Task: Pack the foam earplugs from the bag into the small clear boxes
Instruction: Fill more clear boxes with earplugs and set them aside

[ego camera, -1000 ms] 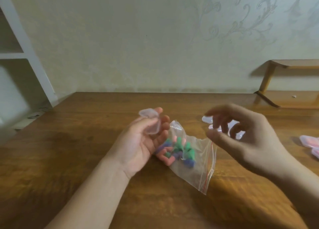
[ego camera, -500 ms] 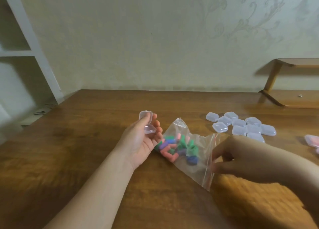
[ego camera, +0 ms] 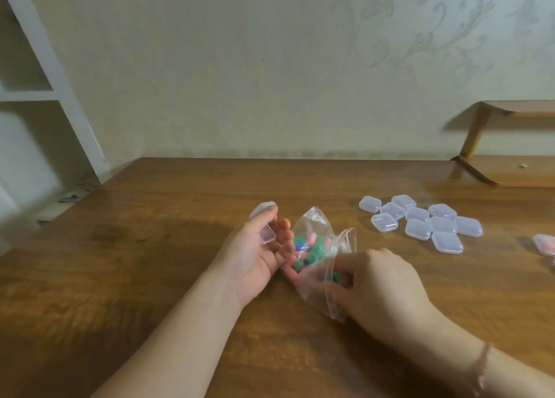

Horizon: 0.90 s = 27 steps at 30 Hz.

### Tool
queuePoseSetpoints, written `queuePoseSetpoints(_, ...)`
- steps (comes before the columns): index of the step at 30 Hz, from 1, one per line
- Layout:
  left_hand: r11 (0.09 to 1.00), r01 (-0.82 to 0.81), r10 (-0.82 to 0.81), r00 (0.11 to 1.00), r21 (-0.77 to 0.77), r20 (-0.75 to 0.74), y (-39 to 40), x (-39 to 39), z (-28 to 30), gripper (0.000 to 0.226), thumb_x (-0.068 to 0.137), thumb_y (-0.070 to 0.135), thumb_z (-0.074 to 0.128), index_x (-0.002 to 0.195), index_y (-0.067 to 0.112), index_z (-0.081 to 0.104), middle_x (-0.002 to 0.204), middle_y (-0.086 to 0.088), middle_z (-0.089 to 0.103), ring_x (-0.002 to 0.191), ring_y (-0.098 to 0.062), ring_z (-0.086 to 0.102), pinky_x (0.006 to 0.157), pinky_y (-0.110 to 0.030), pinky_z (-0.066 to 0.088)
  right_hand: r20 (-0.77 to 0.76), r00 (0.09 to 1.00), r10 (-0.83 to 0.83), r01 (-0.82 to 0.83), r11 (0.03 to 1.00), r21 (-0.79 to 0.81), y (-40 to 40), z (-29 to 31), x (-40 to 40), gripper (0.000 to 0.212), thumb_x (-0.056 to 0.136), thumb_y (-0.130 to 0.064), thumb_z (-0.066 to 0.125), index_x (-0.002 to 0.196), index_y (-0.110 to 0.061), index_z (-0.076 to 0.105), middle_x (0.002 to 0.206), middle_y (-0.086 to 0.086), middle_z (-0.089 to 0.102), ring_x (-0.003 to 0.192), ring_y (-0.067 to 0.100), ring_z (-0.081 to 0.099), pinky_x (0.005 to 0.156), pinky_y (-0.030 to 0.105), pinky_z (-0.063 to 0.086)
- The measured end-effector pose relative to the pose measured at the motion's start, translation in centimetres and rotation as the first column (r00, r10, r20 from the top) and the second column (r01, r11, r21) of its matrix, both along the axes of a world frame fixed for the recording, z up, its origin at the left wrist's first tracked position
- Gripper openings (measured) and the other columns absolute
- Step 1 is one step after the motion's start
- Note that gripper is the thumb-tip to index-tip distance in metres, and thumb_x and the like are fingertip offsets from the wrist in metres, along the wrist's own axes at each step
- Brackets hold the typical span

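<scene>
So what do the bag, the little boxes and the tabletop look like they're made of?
The bag looks like thin clear plastic film: it creases, and the coloured earplugs show through. The small boxes seem to be rigid translucent plastic, slightly frosted, with rounded moulded corners. The table appears to be wood or wood veneer, brown with visible grain and a soft sheen.

Green, pink, blue earplugs; brown table

Glossy clear plastic bag and boxes on smooth varnished wooden table.
</scene>
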<state>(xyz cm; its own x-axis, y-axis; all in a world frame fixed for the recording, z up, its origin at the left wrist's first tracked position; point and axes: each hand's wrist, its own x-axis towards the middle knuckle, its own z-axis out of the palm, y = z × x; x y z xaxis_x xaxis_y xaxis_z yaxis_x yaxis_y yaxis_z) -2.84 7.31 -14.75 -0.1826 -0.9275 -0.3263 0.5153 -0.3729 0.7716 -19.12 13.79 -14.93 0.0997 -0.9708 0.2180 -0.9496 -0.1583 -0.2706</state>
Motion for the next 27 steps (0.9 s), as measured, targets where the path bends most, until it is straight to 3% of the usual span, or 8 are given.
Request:
queuePoseSetpoints(2,1.0,0.009,-0.009,1.0,0.002,-0.007,-0.2,0.1,-0.2,0.026,0.091,0.023,0.067,0.112,0.011,0.058,0.077,-0.007,0.06,0.058,-0.013,0.055,0.049,-0.025,0.051,-0.032,0.999,-0.011,0.01,0.999,-0.033,-0.2,-0.5,0.2,0.043,0.085,-0.07,0.048,0.101,-0.037,0.07,0.056,-0.008,0.046,0.051,0.01,0.043,0.045,0.017,0.028)
queuePoseSetpoints(6,0.997,0.063,-0.064,0.998,-0.055,-0.029,-0.5,0.3,-0.6,0.028,0.079,0.032,0.073,0.098,0.018,0.057,0.065,0.0,0.051,0.053,-0.009,0.043,0.046,-0.019,0.043,-0.162,0.987,-0.01,0.004,0.999,-0.035,-0.6,-0.6,0.5,0.054,0.088,-0.074,0.038,0.109,-0.033,0.066,0.067,-0.006,0.053,0.058,0.011,0.049,0.048,0.02,0.032)
queuePoseSetpoints(10,0.991,0.066,-0.066,0.998,-0.115,0.009,-0.3,0.4,-0.3,0.039,0.08,0.053,0.064,0.093,0.019,0.052,0.063,0.001,0.051,0.049,-0.008,0.04,0.043,-0.018,0.038,-0.203,0.979,0.035,-0.031,0.999,0.025,-1.0,-0.4,0.5,0.055,0.09,-0.072,0.037,0.08,-0.02,0.053,0.06,-0.007,0.042,0.051,0.01,0.041,0.046,0.021,0.029)
queuePoseSetpoints(14,0.994,0.035,-0.033,0.999,-0.104,0.026,-0.2,0.2,-0.1,0.056,0.085,0.071,0.045,0.096,0.017,0.05,0.063,-0.001,0.052,0.047,-0.011,0.041,0.042,-0.021,0.039,-0.207,0.978,0.02,-0.012,0.999,0.038,-1.0,-0.3,0.4,0.049,0.094,-0.062,0.036,0.075,-0.02,0.051,0.059,-0.006,0.039,0.05,0.011,0.037,0.046,0.021,0.027)
queuePoseSetpoints(17,0.995,0.022,-0.018,0.999,-0.093,0.046,-0.2,0.1,-0.2,0.057,0.086,0.074,0.042,0.095,0.018,0.05,0.062,-0.001,0.053,0.049,-0.013,0.045,0.048,-0.025,0.04,-0.141,0.99,0.006,-0.005,1.0,0.007,-1.1,-0.3,0.5,0.057,0.082,-0.077,0.039,0.063,-0.023,0.047,0.056,-0.006,0.042,0.048,0.013,0.04,0.045,0.02,0.031)
queuePoseSetpoints(21,0.998,-0.002,0.004,0.999,-0.063,0.036,-0.3,0.0,-0.2,0.058,0.086,0.074,0.041,0.095,0.018,0.05,0.061,-0.001,0.053,0.048,-0.013,0.046,0.049,-0.026,0.039,-0.12,0.992,0.038,-0.042,0.999,-0.034,-1.5,-1.1,0.5,0.066,0.075,-0.085,0.033,0.095,-0.032,0.067,0.064,-0.006,0.054,0.055,0.011,0.051,0.047,0.02,0.039)
queuePoseSetpoints(23,0.999,-0.011,0.012,0.999,-0.036,0.03,-0.3,-0.1,-0.2,0.063,0.084,0.078,0.038,0.093,0.017,0.051,0.06,-0.002,0.053,0.047,-0.013,0.044,0.05,-0.027,0.038,-0.143,0.989,0.029,-0.037,0.998,-0.053,-1.4,-1.0,0.5,0.065,0.079,-0.082,0.037,0.083,-0.023,0.063,0.06,-0.005,0.047,0.054,0.012,0.047,0.046,0.022,0.034)
queuePoseSetpoints(27,0.999,-0.029,0.029,0.999,-0.027,0.016,-0.3,-0.1,-0.3,0.069,0.084,0.08,0.034,0.092,0.015,0.055,0.06,-0.004,0.054,0.046,-0.014,0.044,0.05,-0.027,0.037,-0.114,0.992,0.045,-0.065,0.981,-0.182,-1.3,-0.9,0.5,0.062,0.077,-0.08,0.047,0.063,-0.023,0.067,0.045,-0.007,0.039,0.038,0.012,0.033,0.037,0.019,0.026)
